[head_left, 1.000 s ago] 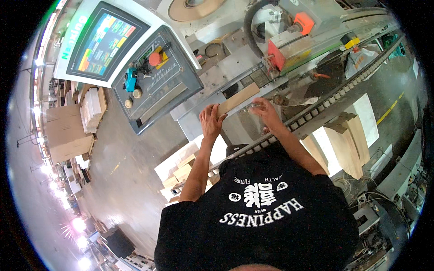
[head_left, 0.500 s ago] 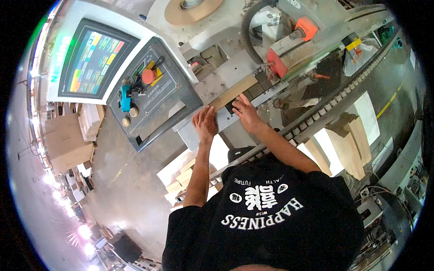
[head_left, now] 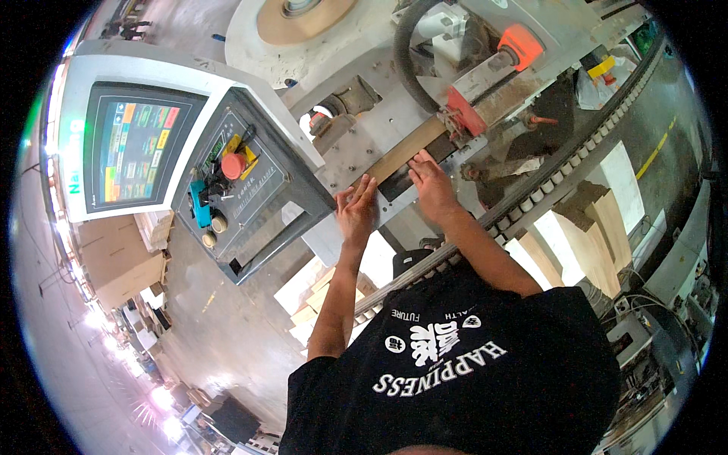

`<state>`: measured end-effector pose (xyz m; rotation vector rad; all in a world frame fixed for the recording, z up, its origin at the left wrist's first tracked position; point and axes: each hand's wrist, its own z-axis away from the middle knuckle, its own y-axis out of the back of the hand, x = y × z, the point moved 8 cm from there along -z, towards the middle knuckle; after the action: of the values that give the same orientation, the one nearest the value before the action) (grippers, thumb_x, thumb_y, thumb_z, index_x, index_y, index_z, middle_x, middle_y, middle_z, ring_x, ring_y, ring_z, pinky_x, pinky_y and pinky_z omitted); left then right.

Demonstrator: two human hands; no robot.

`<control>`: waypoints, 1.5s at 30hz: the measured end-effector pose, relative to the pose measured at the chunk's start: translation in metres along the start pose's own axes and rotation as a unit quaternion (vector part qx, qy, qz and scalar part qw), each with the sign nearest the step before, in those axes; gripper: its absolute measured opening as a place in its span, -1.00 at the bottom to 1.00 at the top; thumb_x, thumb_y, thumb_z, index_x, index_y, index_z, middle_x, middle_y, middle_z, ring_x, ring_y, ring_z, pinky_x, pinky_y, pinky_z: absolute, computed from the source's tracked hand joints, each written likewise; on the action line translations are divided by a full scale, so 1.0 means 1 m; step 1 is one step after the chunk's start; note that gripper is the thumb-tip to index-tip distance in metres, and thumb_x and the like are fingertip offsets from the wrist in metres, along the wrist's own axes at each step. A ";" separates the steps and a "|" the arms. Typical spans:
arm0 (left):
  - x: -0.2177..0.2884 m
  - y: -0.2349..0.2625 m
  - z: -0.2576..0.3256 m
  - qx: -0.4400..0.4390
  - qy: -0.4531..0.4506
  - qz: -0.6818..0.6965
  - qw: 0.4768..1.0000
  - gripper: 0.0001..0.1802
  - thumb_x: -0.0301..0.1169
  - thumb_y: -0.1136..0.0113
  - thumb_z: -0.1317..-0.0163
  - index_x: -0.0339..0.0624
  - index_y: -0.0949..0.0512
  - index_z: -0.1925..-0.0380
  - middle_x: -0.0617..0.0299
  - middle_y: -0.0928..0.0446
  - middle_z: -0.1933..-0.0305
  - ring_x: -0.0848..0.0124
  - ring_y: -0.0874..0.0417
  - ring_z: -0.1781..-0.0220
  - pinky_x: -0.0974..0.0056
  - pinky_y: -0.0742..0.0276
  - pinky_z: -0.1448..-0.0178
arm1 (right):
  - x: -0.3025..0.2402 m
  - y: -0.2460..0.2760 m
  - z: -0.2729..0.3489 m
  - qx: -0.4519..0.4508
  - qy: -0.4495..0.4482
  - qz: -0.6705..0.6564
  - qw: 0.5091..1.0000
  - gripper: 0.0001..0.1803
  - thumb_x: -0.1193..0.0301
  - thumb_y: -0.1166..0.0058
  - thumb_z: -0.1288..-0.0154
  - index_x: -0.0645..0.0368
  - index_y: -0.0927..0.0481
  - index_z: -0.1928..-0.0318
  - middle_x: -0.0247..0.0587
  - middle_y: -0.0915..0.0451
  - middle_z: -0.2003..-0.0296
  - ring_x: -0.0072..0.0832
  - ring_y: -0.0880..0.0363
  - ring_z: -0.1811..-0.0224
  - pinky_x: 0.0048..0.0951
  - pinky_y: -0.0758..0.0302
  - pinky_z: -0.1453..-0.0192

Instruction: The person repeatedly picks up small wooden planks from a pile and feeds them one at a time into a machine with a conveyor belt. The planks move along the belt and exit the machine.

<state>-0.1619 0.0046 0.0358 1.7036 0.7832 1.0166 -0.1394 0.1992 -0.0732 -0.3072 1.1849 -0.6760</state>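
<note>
A narrow light-brown wooden strip lies on the grey metal machine table, its far end close to the red clamp-like part. My left hand touches the strip's near-left end, fingers stretched out and slightly apart. Farther right, the bent fingers of my right hand press against its near edge; the thumb is hidden. Beneath my fingers, along the strip's near side, runs a dark slot in the table.
A control console with a lit screen and red stop button stands left. Behind is a brown edging-tape roll. A chain-like rail passes on the right, beside wooden boards. More boards lie below my left arm.
Both hands have moved slightly right along with the wooden strip, whose far end is now closer to the red part. The whole view has shifted a little.
</note>
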 end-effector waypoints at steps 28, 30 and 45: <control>0.077 -0.055 -0.070 0.111 -0.025 0.000 0.994 -0.53 -0.34 -0.36 -0.21 0.12 -0.74 -0.18 0.26 -0.76 -0.05 0.17 -0.56 -0.26 -0.18 -0.11 -0.48 | -0.118 0.270 0.277 0.217 0.010 0.618 0.756 -0.17 -0.04 -0.46 -0.29 0.10 -0.49 -0.43 0.05 -0.61 -0.31 -0.01 -0.61 -0.34 0.01 -0.55 -0.43; 0.077 -0.043 -0.054 0.172 -0.022 -0.007 0.985 -0.72 -0.28 -0.31 -0.46 0.19 -0.76 -0.12 0.40 -0.75 0.13 0.27 -0.59 -0.15 -0.19 -0.15 -0.44 | -0.108 0.297 0.316 0.180 -0.030 0.757 0.628 0.05 -0.05 -0.52 -0.18 0.18 -0.33 -0.54 0.07 -0.40 -0.51 0.05 -0.43 -0.51 0.08 -0.40 -0.57; 0.161 0.015 0.028 0.079 -0.135 0.255 0.954 -0.76 -0.53 -0.38 -0.33 -0.16 -0.72 0.01 0.09 -0.76 0.10 0.05 -0.72 0.04 -0.04 -0.57 -0.19 | -0.154 0.303 0.327 0.147 -0.122 0.653 0.733 -0.25 0.09 -0.48 -0.21 -0.01 -0.58 -0.39 -0.06 -0.75 -0.16 -0.05 -0.77 -0.12 -0.06 -0.67 -0.29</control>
<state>-0.0640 0.1253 0.0890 2.1932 0.2494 1.0446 0.2273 0.4887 -0.0069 0.6883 0.7440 0.4385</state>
